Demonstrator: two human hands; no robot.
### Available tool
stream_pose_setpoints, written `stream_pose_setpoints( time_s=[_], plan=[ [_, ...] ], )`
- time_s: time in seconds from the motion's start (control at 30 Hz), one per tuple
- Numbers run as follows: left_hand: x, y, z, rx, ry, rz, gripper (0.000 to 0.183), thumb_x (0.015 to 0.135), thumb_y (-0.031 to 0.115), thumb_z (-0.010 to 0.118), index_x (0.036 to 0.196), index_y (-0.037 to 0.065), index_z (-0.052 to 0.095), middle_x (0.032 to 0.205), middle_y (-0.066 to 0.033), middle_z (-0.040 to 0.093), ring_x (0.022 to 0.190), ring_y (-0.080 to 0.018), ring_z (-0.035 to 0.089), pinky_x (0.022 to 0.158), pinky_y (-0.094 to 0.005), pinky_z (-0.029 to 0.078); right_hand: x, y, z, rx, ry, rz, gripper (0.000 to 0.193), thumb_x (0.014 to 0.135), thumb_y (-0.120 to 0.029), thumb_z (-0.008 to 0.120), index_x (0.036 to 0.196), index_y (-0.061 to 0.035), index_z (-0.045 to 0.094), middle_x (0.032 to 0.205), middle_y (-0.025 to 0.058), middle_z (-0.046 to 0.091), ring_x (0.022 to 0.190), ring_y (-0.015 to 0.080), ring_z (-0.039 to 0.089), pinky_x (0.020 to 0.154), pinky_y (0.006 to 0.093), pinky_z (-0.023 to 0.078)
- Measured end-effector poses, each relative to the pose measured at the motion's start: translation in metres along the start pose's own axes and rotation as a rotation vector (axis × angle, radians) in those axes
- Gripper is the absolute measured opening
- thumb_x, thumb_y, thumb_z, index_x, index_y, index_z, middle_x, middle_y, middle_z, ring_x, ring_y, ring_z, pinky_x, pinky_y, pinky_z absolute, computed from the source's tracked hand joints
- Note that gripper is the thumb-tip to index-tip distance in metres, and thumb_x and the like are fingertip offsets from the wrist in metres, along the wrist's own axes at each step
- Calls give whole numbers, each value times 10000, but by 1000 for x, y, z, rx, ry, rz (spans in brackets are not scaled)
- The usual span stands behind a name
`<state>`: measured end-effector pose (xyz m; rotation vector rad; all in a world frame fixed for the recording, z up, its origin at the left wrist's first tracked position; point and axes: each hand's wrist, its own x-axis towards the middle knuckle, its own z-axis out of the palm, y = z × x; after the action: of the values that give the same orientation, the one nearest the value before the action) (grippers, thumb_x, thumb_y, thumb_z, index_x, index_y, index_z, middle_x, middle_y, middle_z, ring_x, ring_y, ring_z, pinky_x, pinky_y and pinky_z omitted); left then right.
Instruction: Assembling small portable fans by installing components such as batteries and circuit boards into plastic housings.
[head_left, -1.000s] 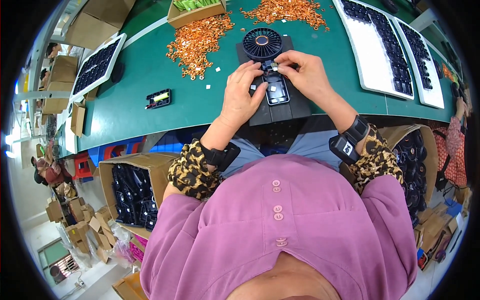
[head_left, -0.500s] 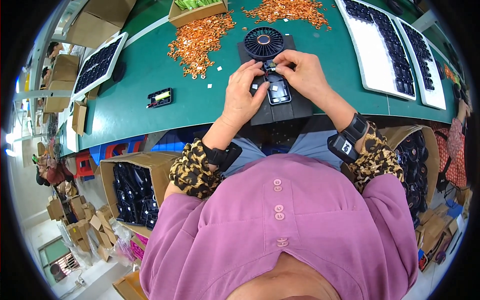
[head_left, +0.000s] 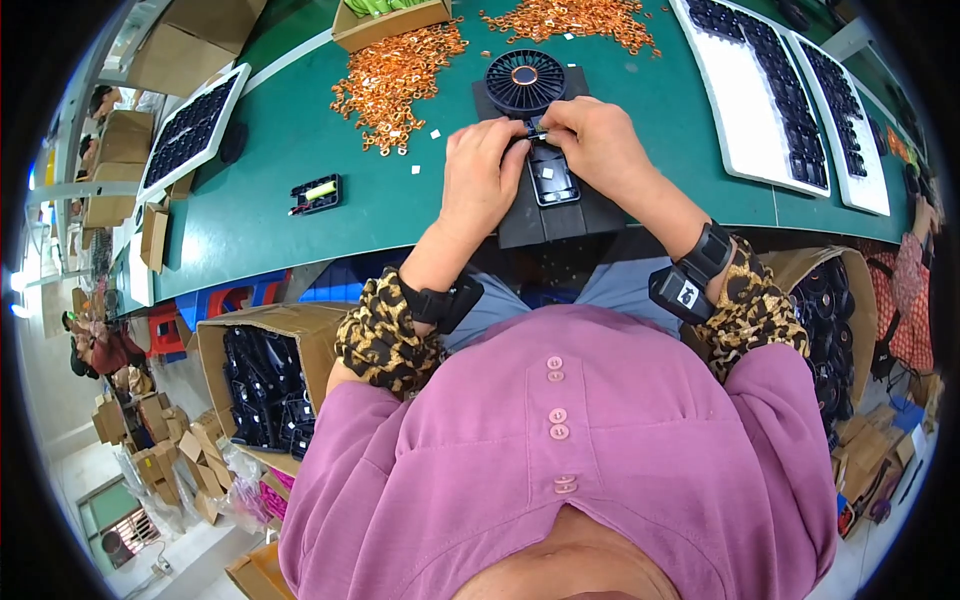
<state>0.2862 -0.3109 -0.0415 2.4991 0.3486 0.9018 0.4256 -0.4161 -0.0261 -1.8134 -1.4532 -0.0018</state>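
A black handheld fan lies on a dark pad (head_left: pixel 520 228), its round grille (head_left: pixel 525 82) pointing away from me. Its opened handle (head_left: pixel 555 182) lies toward me, with a small white square inside. At the neck between them, my left hand (head_left: pixel 482 165) has thumb and fingertips pinched on a small dark part (head_left: pixel 534 133). From the other side, the thumb and forefinger of my right hand (head_left: pixel 598 145) close on the same part. It looks like a small circuit board, but the fingertips cover most of it.
Orange ring-shaped pieces (head_left: pixel 385 90) are heaped beyond my left hand, more (head_left: pixel 575 22) farther back. A black casing (head_left: pixel 316 194) with a green cell lies left. White foam trays (head_left: pixel 755 110) of black parts stand right. Cartons of black parts (head_left: pixel 265 385) flank me below the table.
Both hands have drawn closer together at the fan's neck, and my left fingers have curled in more. The small part there is now more covered. The view has shifted slightly.
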Motion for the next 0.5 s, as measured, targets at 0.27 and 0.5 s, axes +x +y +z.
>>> stream_pose_setpoints(
  time_s=[0.27, 0.5],
  plan=[
    [14, 5, -3, 236, -58, 89, 58, 798, 135, 615, 843, 98, 619, 804, -33, 605, 810, -231, 580, 851, -393, 396, -4, 11, -9, 234, -8, 126, 114, 754, -36, 662, 849, -10, 605, 711, 82, 560, 647, 168, 574, 585, 272, 471],
    [15, 7, 1, 275, -67, 108, 27, 784, 107, 604, 807, 95, 600, 789, -32, 594, 801, -227, 580, 850, -409, 399, -1, 18, -7, 117, -90, 11, 72, 759, -36, 628, 811, -1, 591, 750, 98, 557, 661, 238, 580, 591, 320, 461]
  ],
)
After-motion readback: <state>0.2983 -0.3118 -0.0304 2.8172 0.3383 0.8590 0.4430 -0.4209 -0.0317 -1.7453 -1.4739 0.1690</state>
